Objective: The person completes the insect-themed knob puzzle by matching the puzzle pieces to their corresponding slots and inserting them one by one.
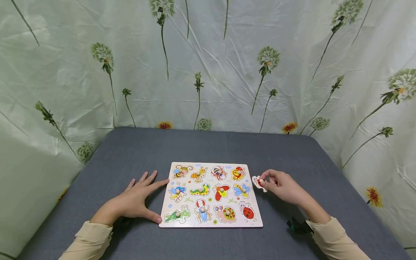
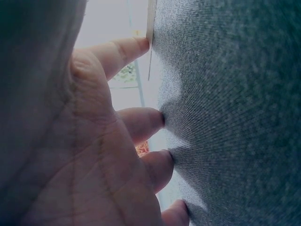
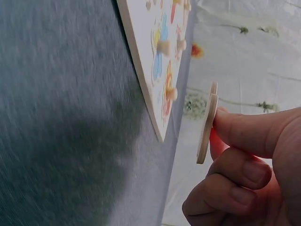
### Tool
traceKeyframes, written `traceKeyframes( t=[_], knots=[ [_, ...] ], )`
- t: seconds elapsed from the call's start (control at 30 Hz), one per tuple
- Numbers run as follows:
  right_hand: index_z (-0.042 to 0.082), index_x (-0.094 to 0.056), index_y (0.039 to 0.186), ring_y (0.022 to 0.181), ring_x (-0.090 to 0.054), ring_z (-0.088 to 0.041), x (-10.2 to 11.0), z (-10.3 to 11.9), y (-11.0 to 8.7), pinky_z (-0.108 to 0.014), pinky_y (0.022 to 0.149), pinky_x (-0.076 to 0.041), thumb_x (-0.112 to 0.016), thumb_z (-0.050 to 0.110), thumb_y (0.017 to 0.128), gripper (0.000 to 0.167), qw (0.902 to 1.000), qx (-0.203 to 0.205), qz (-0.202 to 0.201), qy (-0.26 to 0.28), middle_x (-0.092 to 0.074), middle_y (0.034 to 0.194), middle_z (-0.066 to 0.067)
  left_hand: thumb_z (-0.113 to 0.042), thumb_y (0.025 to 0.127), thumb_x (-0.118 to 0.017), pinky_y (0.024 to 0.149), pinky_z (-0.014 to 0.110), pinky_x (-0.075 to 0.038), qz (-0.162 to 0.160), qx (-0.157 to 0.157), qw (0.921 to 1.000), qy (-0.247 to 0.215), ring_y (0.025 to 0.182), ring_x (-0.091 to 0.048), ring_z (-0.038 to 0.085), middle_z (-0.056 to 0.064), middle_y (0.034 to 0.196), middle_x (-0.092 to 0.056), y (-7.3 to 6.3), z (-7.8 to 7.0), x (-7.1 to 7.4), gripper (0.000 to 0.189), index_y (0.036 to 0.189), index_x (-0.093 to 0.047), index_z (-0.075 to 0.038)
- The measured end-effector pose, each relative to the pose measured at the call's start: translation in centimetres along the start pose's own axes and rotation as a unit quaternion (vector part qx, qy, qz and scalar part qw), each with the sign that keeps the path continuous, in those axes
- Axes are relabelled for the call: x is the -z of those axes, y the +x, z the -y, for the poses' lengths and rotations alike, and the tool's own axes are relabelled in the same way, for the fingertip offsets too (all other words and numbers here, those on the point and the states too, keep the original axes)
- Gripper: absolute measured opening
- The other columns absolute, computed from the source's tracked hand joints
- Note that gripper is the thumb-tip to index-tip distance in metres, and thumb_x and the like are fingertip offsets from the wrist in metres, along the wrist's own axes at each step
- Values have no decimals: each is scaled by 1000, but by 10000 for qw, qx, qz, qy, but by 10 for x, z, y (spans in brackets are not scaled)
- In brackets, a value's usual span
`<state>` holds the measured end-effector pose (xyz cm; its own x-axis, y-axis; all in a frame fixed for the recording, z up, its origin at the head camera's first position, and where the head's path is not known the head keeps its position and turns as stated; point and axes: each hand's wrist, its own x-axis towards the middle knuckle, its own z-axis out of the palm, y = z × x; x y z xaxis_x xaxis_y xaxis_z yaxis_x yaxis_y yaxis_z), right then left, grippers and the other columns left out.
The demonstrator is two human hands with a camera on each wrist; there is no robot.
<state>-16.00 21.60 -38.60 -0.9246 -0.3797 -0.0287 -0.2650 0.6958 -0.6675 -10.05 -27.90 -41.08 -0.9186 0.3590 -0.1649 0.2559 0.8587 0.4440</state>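
Observation:
A wooden peg puzzle board with colourful insect pieces lies on the table. At its left edge rests my left hand, fingers spread, index finger and thumb touching the board's side; in the left wrist view the other fingertips press on the cloth. My right hand pinches a small red-and-white puzzle piece by its knob, just off the board's right edge. The right wrist view shows that piece edge-on, raised above the table. At the board's lower right, the ladybug picture has no knob on it.
Dark grey cloth covers the table. Behind and beside it hangs a pale curtain printed with dandelions. A dark object sits by the right wrist.

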Motion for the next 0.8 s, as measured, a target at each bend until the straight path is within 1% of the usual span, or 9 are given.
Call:
traceKeyframes(
  t=[0.17, 0.33, 0.57, 0.8],
  knots=[
    [6, -70, 113, 52, -36, -4, -8, 5, -5, -23, 52, -33, -71, 22, 105, 18, 9997, 88, 193, 95, -42, 63, 7, -70, 62, -96, 116, 90, -10, 12, 27, 10000, 28, 160, -13, 64, 29, 177, -21, 0, 0, 0, 125, 167, -41, -31],
    [7, -70, 113, 52, -35, -3, -17, 11, -8, -23, 51, -31, -72, 22, 104, 17, 9992, 163, 318, 154, -42, 64, 7, -69, 63, -96, 116, 90, -9, 18, 32, 10000, -17, 160, -12, 64, 29, 177, -20, 0, 0, 1, 125, 167, -41, -31],
    [9, -69, 106, 53, -34, -1, -26, 17, -11, -22, 51, -27, -74, 21, 102, 13, 9984, 290, 472, 91, -41, 64, 9, -70, 62, -96, 116, 90, -9, -1, 13, 10000, -33, 160, -11, 64, 29, 177, -20, 0, -1, 1, 124, 167, -41, -31],
    [12, -69, 106, 53, -36, -1, -35, 19, -16, -22, 51, -29, -75, 24, 102, 14, 9973, 249, 690, 104, -43, 65, 9, -70, 62, -96, 116, 90, -10, 10, 33, 10000, 17, 160, -12, 64, 29, 177, -20, 0, -1, 0, 125, 167, -41, -31]
  ],
)
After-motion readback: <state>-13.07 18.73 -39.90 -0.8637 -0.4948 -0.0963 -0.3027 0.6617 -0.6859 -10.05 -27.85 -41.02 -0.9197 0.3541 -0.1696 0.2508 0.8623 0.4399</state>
